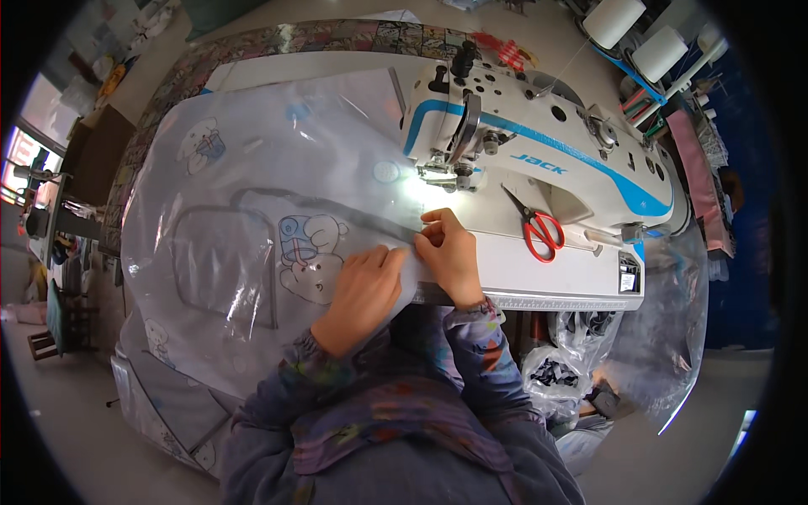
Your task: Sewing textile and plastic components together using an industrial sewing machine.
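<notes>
A clear plastic sheet (223, 160) printed with cartoon animals is spread over the sewing machine bed and the table's left side. Along it runs a dark grey fabric strip (337, 212), reaching toward my hands. My right hand (452, 259) pinches the strip's near end between thumb and fingers, just in front of the lit needle area. Beside it, my left hand (364, 295) rests on the sheet with its fingers bent and together at the strip's edge; its thumb is hidden. The white and blue sewing machine (539, 139) stands beyond my right hand.
Red-handled scissors (540, 234) lie on the machine bed, right of my hands. A ruler strip (539, 301) lines the table's front edge. White thread cones (614, 23) stand at the back right. Plastic bags (555, 370) of dark scraps sit below the table.
</notes>
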Available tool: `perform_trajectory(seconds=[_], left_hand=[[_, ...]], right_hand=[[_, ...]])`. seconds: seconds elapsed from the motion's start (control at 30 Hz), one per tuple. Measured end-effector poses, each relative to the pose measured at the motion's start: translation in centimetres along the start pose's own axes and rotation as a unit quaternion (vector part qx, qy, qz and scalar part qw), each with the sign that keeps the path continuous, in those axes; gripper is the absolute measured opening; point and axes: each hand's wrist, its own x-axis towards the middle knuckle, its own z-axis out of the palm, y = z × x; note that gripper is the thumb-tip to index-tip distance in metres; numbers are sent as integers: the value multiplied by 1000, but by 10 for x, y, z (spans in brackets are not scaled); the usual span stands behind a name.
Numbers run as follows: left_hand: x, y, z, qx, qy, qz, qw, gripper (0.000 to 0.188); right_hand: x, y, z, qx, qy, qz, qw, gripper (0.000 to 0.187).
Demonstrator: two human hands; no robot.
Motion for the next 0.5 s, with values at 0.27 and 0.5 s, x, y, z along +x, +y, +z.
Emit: perform_trajectory(seconds=[0.27,0.5], left_hand=[[-2,3,7,32,-11,23,999,30],[-4,-1,7,1,-21,13,1000,33]], right_hand=[[-6,3,4,64,35,19,997,25],[-114,13,-6,-47,7,-146,988,11]])
